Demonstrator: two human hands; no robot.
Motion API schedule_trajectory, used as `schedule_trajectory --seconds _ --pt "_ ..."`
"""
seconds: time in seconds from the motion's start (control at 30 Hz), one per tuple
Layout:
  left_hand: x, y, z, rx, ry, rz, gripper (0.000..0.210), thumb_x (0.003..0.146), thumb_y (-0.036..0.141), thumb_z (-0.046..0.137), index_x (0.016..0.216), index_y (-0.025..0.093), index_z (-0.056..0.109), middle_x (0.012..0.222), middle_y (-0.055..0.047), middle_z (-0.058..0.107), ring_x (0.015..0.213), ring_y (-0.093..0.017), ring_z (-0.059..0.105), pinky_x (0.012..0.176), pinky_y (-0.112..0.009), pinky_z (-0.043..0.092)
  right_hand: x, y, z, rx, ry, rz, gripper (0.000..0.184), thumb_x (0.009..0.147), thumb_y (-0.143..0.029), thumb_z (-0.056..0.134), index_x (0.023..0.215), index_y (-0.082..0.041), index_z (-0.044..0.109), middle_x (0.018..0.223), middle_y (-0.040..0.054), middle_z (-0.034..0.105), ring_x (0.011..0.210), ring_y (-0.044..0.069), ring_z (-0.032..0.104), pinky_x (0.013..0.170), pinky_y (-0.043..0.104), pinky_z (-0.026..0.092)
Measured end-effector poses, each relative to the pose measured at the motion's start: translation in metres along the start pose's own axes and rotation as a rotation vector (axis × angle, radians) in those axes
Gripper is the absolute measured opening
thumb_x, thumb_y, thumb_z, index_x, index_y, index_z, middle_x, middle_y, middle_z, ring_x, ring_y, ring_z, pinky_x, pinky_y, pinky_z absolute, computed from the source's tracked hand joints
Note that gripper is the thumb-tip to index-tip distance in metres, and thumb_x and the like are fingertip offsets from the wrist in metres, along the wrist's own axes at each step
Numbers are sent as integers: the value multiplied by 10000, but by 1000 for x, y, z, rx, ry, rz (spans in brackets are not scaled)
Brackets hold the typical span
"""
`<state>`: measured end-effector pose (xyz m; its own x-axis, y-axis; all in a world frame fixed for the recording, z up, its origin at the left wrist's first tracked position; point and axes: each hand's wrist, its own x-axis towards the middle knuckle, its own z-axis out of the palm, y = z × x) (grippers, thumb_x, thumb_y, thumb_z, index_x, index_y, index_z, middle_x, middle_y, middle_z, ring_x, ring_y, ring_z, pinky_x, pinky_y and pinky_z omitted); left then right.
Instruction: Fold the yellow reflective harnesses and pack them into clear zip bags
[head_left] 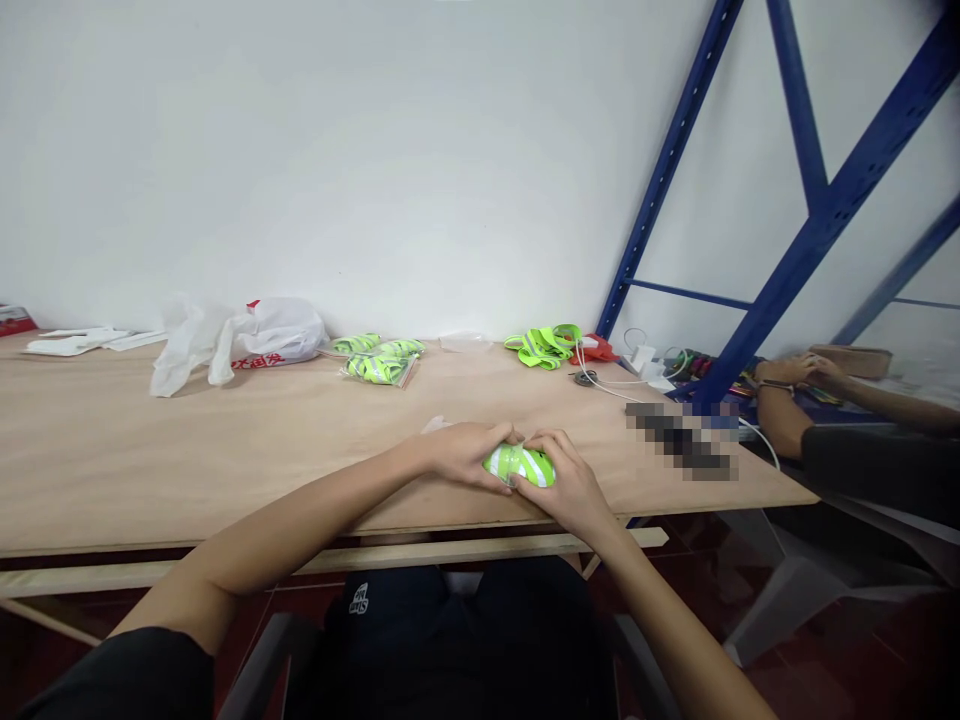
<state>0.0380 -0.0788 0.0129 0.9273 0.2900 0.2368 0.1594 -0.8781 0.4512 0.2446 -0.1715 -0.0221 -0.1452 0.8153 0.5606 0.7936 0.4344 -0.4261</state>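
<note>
Both my hands grip a rolled-up neon-green reflective strap (523, 463) with silver-white stripes, close to the front edge of the wooden table (225, 450). My left hand (472, 455) wraps the left end, where clear plastic seems to cover part of the roll. Around the right end, my right hand (566, 480) curls with its fingers on top and thumb in front. My fingers hide both ends of the roll. A scrap of clear plastic (435, 425) lies just behind my left wrist.
Bagged green straps (382, 362) lie at the back, left of loose green straps (546, 346). A white plastic bag (277, 330) stands farther left. White cables (600, 375) run along the right, near a blue metal rack (667, 150). Another person's hands (806, 370) are at the far right.
</note>
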Motion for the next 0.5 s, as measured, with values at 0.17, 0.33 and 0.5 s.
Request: schedule_trajectory --seconds 0.17,0.33,0.5 --pt "7 4 11 122 91 110 531 854 470 706 1270 180 545 1329 -172 612 1191 -317 596 1021 -404 438 1 5 8 -15 116 57 359 769 -433 718 1005 -257 513 1032 63 580 950 268 649 764 380 555" --pt "11 -1 15 194 68 138 617 828 365 737 1361 142 521 1404 -193 563 1266 -329 557 1086 -415 413 -3 2 7 23 60 68 421 814 -466 688 1105 -251 472 1082 82 573 1003 280 637 829 413 554" --pt "5 -11 13 199 71 127 609 861 386 694 1404 180 511 1432 -167 543 1290 -316 538 1100 -405 403 -8 -2 -15 129 -254 9 549 886 -303 592 1377 -250 350 1361 127 537 1249 268 564 1011 433 497"
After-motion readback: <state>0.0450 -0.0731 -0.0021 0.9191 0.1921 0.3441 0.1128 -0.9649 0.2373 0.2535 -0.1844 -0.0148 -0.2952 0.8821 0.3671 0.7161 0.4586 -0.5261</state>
